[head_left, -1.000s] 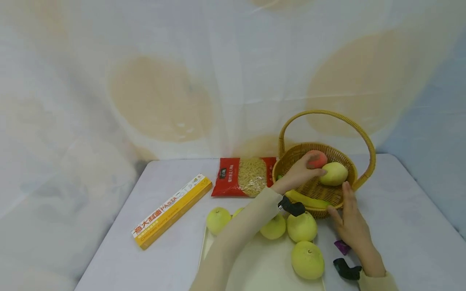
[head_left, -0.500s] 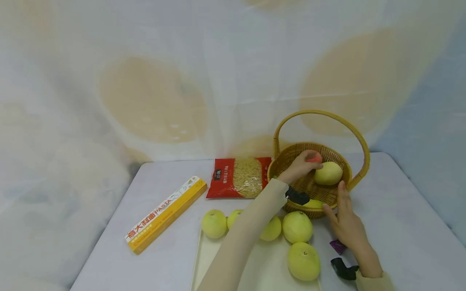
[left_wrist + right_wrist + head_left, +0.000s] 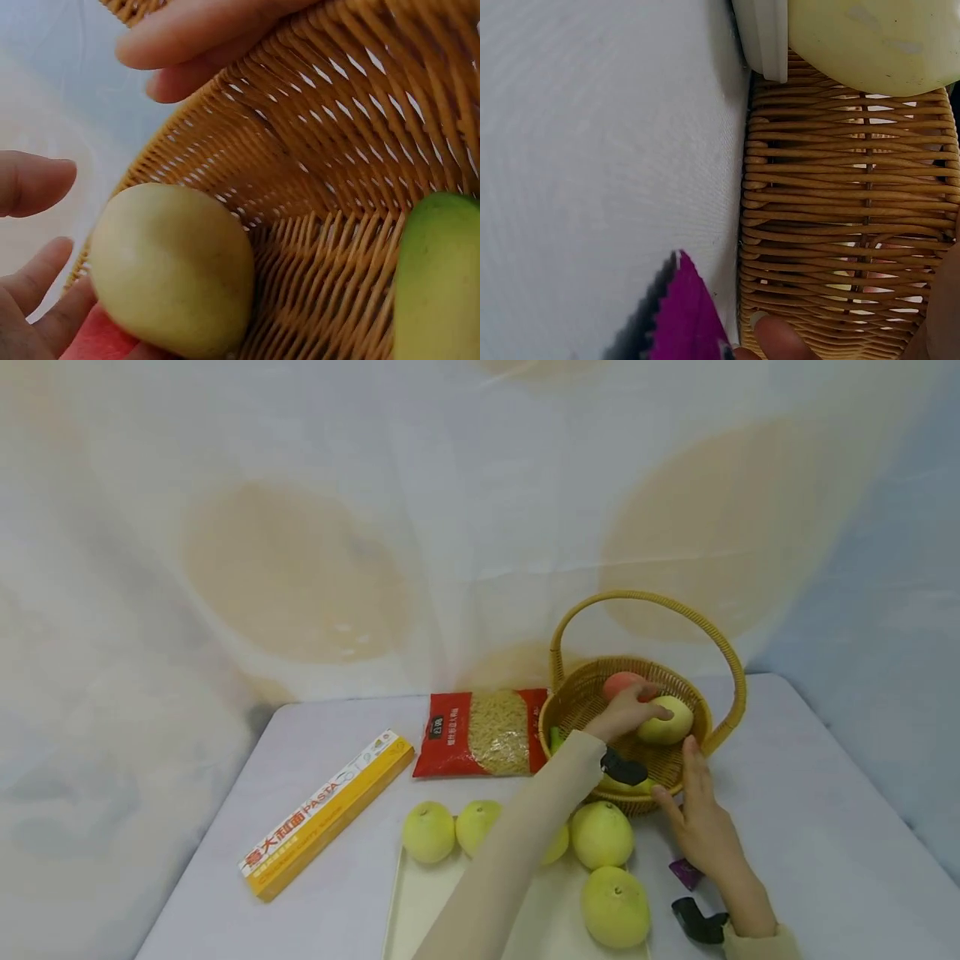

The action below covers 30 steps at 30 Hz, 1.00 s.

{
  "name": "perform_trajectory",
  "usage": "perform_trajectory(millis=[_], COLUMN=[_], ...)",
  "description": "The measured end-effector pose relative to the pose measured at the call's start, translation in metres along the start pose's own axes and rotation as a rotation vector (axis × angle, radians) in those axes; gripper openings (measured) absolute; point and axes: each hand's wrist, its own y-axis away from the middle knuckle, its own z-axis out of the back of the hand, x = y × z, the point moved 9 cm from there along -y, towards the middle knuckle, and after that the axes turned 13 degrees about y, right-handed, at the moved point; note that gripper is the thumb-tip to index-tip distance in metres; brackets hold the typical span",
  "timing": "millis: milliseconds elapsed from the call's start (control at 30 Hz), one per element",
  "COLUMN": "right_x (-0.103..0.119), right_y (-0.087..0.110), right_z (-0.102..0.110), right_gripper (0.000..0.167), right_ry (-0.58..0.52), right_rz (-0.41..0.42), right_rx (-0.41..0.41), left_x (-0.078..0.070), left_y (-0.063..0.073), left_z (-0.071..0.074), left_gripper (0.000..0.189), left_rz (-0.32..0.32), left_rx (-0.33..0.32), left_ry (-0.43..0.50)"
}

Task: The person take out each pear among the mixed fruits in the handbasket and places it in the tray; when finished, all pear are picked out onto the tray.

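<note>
A woven basket [image 3: 570,693] with a tall handle stands at the back right. Inside it lie a pale yellow fruit [image 3: 670,723], a red fruit [image 3: 619,683] and a banana [image 3: 439,285] with a green end. My left hand [image 3: 628,710] reaches in beside the pale fruit; in the left wrist view its thumb is apart from the fruit and its fingers are spread at the fruit's lower left, partly hidden. My right hand [image 3: 705,827] rests on the basket's near right side, its fingers extended at the rim and the thumb to the left.
Several round yellow-green fruits [image 3: 617,907] sit on a white tray [image 3: 442,902] in front of the basket. A red pasta bag [image 3: 483,732] lies left of it, and a pasta box [image 3: 326,814] farther left. A purple wrapper [image 3: 686,873] lies near my right wrist.
My left hand has let go of the red fruit, now at the basket's back, and moved to the pale fruit. My right hand stays at the rim. The head view has shifted slightly.
</note>
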Motion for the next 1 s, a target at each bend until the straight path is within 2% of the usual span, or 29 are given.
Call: perform_trajectory(millis=[167, 233, 500, 700, 800, 933, 1000], right_x=[0.003, 0.003, 0.0, 0.002, 0.0, -0.001, -0.001], right_y=[0.0, 0.0, 0.0, 0.001, 0.0, 0.0, -0.001], right_z=[0.001, 0.003, 0.002, 0.0, 0.0, -0.002, -0.002], right_gripper=[0.078, 0.077, 0.077, 0.077, 0.077, 0.078, 0.078], right_ry=[-0.001, 0.003, -0.001, 0.008, 0.012, 0.011, 0.009], right_rz=[0.016, 0.018, 0.016, 0.017, 0.008, 0.0, 0.004], right_rx=[-0.028, -0.04, -0.045, -0.043, -0.033, -0.017, -0.015], left_x=[0.011, 0.013, 0.015, 0.001, -0.01, -0.019, -0.022], left_y=[0.0, -0.001, 0.001, 0.017, 0.027, 0.043, 0.052], left_z=[-0.007, -0.01, -0.011, 0.007, 0.018, 0.034, 0.042], left_gripper=[0.056, 0.058, 0.055, 0.057, 0.06, 0.057, 0.055], left_rz=[0.061, 0.07, 0.035, 0.002, -0.019, -0.028, -0.031], left_rx=[-0.012, 0.003, 0.027, 0.017, 0.033, 0.053, 0.044], left_ry=[0.027, 0.032, -0.134, -0.209, -0.152, 0.011, 0.076])
